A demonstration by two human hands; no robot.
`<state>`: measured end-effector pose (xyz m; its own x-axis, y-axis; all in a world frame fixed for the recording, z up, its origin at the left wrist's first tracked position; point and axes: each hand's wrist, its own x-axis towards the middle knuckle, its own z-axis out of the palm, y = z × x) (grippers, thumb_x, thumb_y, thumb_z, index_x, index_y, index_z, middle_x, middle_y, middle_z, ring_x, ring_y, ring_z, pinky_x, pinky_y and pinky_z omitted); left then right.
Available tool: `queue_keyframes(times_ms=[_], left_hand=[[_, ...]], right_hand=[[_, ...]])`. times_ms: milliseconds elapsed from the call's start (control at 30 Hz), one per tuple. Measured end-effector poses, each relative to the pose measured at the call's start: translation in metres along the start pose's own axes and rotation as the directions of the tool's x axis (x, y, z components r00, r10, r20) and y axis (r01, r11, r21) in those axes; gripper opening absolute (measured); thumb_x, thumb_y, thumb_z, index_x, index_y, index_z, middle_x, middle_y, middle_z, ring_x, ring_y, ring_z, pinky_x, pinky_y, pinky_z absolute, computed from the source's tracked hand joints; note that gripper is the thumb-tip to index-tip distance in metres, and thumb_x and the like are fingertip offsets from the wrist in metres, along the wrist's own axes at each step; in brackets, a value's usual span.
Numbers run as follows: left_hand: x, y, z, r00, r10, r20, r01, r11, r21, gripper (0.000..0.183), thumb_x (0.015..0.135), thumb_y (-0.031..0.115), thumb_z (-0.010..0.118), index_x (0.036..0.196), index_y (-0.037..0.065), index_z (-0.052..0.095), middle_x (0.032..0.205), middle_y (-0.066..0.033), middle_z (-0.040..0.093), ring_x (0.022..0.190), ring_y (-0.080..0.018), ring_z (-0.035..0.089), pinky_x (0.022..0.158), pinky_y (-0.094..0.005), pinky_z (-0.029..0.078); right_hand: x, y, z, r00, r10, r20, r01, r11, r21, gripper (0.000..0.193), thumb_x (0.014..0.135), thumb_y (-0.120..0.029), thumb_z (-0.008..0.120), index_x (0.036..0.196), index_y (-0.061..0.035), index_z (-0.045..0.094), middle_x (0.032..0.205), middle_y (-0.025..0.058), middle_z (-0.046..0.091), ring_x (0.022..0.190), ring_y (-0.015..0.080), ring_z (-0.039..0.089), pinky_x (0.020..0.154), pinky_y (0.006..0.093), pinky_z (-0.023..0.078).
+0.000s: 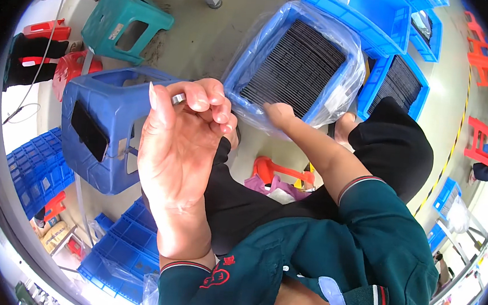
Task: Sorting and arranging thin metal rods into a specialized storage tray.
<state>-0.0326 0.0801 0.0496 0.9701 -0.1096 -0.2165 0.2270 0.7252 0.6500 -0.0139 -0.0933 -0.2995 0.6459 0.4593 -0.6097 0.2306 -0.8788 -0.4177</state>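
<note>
My left hand (179, 141) is raised close to the view, palm toward me. Its thumb stands apart, the other fingers curl loosely, and the palm holds nothing; a ring circles one finger. My right hand (280, 116) reaches down to the near rim of a blue crate (236, 74) lined with clear plastic film. Its fingers are drawn together beside the rows of thin black strips (299, 65) that fill the crate. Whatever those fingertips grip is too small and too hidden to make out.
To the left a blue stool (85, 163) carries a black phone (90, 130), with a green stool (108, 21) beyond. Another blue crate (377, 103) of black strips stands right of the lined one. A red stool (280, 169) lies between my legs. Blue crates (116, 251) fill the lower left.
</note>
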Motion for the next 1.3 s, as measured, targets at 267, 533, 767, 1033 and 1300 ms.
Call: queue_keyframes(times_ms=[267, 533, 767, 1033, 1300], left_hand=[[0.011, -0.002, 0.003, 1.0, -0.013, 0.025, 0.013, 1.0, -0.003, 0.036, 0.095, 0.041, 0.045, 0.087, 0.006, 0.051, 0.093, -0.0058, 0.043, 0.081, -0.0173, 0.039, 0.074, -0.0309, 0.035], [0.032, -0.019, 0.022, 0.994, -0.073, 0.081, 0.075, 0.997, -0.023, 0.033, 0.095, 0.038, 0.046, 0.087, 0.007, 0.052, 0.089, -0.0059, 0.048, 0.078, -0.0169, 0.042, 0.071, -0.0306, 0.037], [0.06, -0.056, 0.068, 0.983, -0.172, 0.057, 0.169, 0.984, 0.058, 0.032, 0.093, 0.039, 0.049, 0.085, 0.008, 0.05, 0.087, -0.0041, 0.046, 0.076, -0.016, 0.04, 0.069, -0.0301, 0.035], [0.071, -0.084, 0.03, 0.956, -0.287, -0.055, 0.292, 0.938, 0.185, 0.031, 0.092, 0.039, 0.051, 0.086, 0.009, 0.051, 0.088, -0.0029, 0.051, 0.078, -0.0148, 0.044, 0.071, -0.0292, 0.038], [0.102, -0.111, 0.019, 0.918, -0.354, -0.177, 0.391, 0.882, 0.265, 0.031, 0.093, 0.039, 0.05, 0.086, 0.009, 0.054, 0.088, -0.0032, 0.054, 0.079, -0.0155, 0.049, 0.072, -0.0309, 0.041]], right_hand=[[0.003, 0.004, -0.015, 0.987, -0.026, 0.16, 0.032, 0.999, -0.033, 0.028, 0.084, -0.016, 0.045, 0.105, -0.0042, 0.06, 0.105, 0.018, 0.063, 0.098, 0.0334, 0.061, 0.081, 0.044, 0.049], [-0.031, 0.051, -0.197, 0.967, -0.231, -0.105, 0.158, 0.871, -0.466, 0.019, 0.078, -0.013, 0.054, 0.095, -0.0059, 0.06, 0.087, 0.0173, 0.065, 0.085, 0.0344, 0.064, 0.07, 0.0447, 0.052], [-0.175, 0.254, -0.339, 0.72, 0.103, -0.687, -0.279, 0.948, -0.15, 0.02, 0.079, -0.021, 0.058, 0.094, -0.0082, 0.061, 0.087, 0.0173, 0.064, 0.086, 0.0354, 0.062, 0.072, 0.0459, 0.049], [-0.273, 0.375, -0.152, 0.557, 0.724, -0.407, -0.75, 0.649, 0.127, 0.022, 0.075, -0.005, 0.052, 0.094, -0.0011, 0.06, 0.095, 0.0212, 0.063, 0.093, 0.0339, 0.061, 0.081, 0.0429, 0.049], [-0.22, 0.377, -0.046, 0.66, 0.687, -0.303, -0.725, 0.689, -0.018, 0.033, 0.078, -0.011, 0.057, 0.11, -0.0014, 0.054, 0.11, 0.0138, 0.057, 0.105, 0.0271, 0.054, 0.085, 0.0361, 0.049]])
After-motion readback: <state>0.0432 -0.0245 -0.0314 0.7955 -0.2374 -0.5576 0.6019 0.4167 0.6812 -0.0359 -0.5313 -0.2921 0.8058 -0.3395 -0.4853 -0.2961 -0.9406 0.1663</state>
